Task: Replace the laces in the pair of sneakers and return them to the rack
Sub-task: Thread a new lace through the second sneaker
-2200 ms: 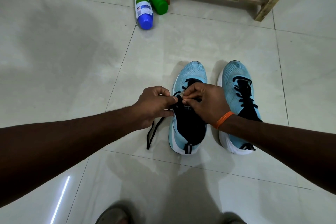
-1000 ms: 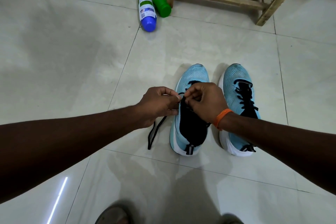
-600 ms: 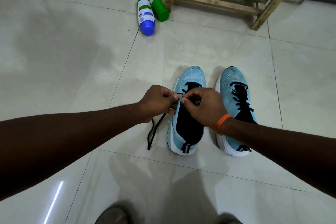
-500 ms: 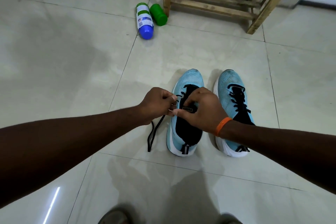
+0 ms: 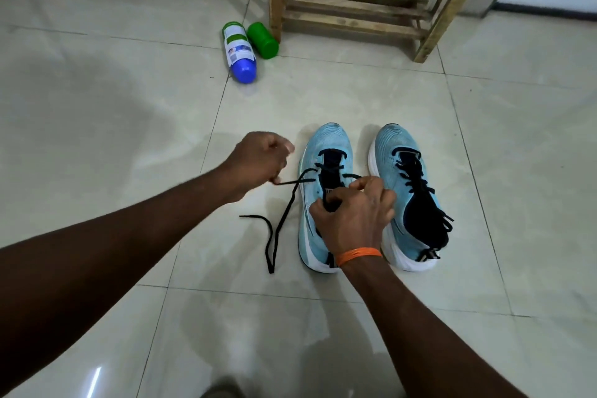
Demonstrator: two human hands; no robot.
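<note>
Two light-blue sneakers stand side by side on the tiled floor. The left sneaker (image 5: pixel 326 145) has a black lace (image 5: pixel 281 220) threaded through only its front eyelets. My left hand (image 5: pixel 260 158) pinches that lace to the left of the shoe, and the lace's loose end trails on the floor. My right hand (image 5: pixel 353 216) grips the tongue and opening of the left sneaker and covers its middle. The right sneaker (image 5: pixel 403 171) is fully laced in black.
A wooden rack (image 5: pixel 349 10) stands at the back, its lowest slats showing nothing on them. A white and blue bottle (image 5: pixel 239 52) and a green bottle (image 5: pixel 262 39) lie on the floor left of the rack. My feet show at the bottom edge.
My left hand has pulled the lace out to the left, away from the shoe. My right hand has slid back onto the tongue. The view has tilted up toward the rack.
</note>
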